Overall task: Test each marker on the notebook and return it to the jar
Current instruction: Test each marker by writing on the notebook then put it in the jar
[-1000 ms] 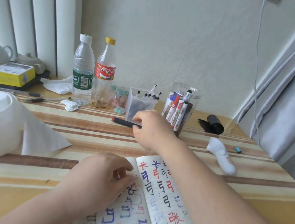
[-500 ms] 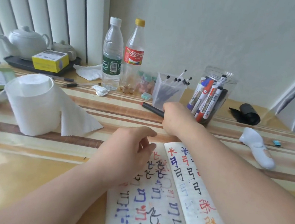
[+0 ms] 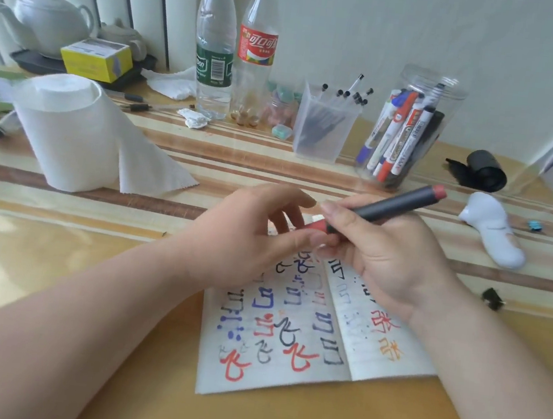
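Above the open notebook the right hand grips a dark marker while the left hand pinches its red cap, the jar standing beyond them beside a pen cup, paper roll off left.

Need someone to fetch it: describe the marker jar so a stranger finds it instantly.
Follow the striped table to its far edge, right of the cola bottle. The marker jar stands beside a square frosted cup. It is the tall round clear one holding thick white markers; the cup holds thin black-tipped refills.
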